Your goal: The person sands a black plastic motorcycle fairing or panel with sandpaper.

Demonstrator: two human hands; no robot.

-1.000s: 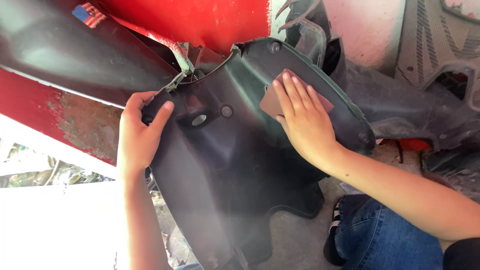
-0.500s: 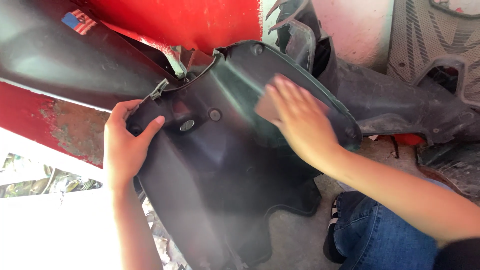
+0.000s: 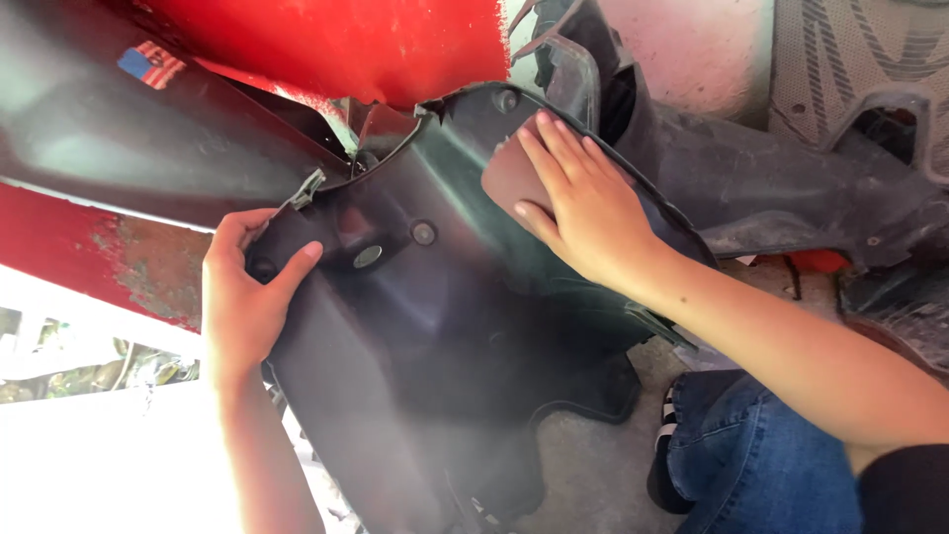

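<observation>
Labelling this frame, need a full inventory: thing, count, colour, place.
Plastic fairing panel: 1, black, centre, held up.
Sanding pad: 1, reddish-brown, on panel's upper part, under right hand.
Red body panel: 1, red, top, behind fairing.
Flag sticker: 1, red and blue, upper left on dark panel.
Other plastic parts: several, dark grey, right.
Jeans leg: 1, blue, lower right.
Left hand: grip on panel's left edge.
Right hand: flat on pad.
</observation>
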